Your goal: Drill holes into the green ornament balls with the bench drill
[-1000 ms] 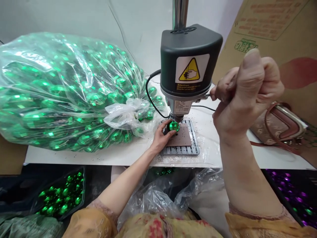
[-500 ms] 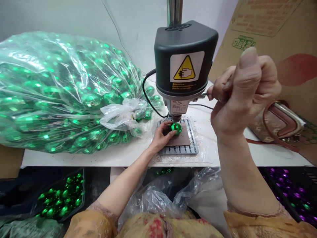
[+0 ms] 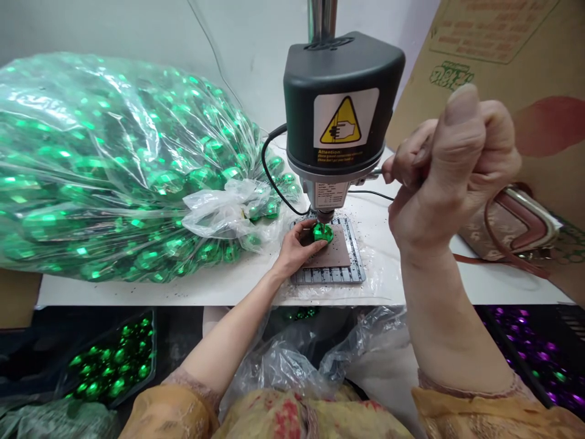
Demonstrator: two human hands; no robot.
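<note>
Between the thumb and fingers of my left hand (image 3: pixel 296 249) is a shiny green faceted ball (image 3: pixel 323 232), held under the chuck of a black drill press (image 3: pixel 345 91). The bit meets the top of the ball, though its tip is hidden. Beneath the ball lies a brown board (image 3: pixel 340 253) on the slotted metal base (image 3: pixel 358 271), with dark shavings scattered around. My right hand (image 3: pixel 457 164) is raised beside the machine, its fingers wrapped round the drill press lever (image 3: pixel 375 173), most of which they cover.
A large clear bag (image 3: pixel 123 171) packed with green balls fills the left of the white table (image 3: pixel 183 294). Below sit a bin of green balls (image 3: pixel 112 360) and one of purple balls (image 3: pixel 525 344). At right, a handbag (image 3: pixel 516 222) rests by a cardboard box (image 3: pixel 484 55).
The ball and the fingers of my left hand have shifted very slightly left and up in the picture. My right hand keeps its hold on the lever with almost no movement.
</note>
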